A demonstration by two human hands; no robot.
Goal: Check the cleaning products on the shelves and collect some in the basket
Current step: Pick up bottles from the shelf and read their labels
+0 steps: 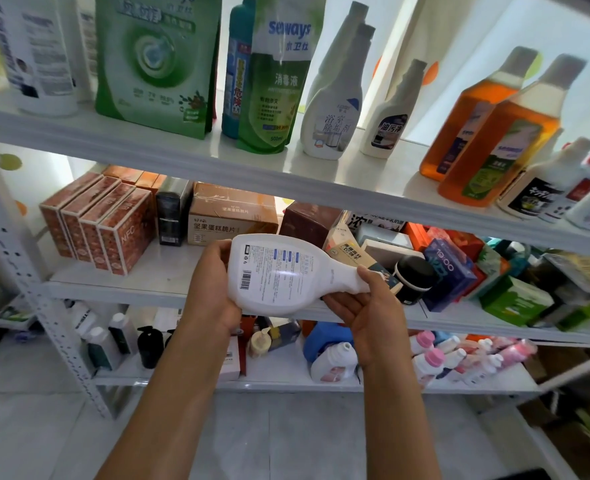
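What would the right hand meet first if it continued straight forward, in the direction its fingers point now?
Probably the black round jar on the middle shelf: it sits just beyond the right hand, which grips the neck of the white plastic bottle. Depth is unclear, so the beige box beside the jar might come first.

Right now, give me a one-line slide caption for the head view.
Both hands hold a white bottle sideways, back label up, before stocked shelves: left hand at base, right hand at neck.
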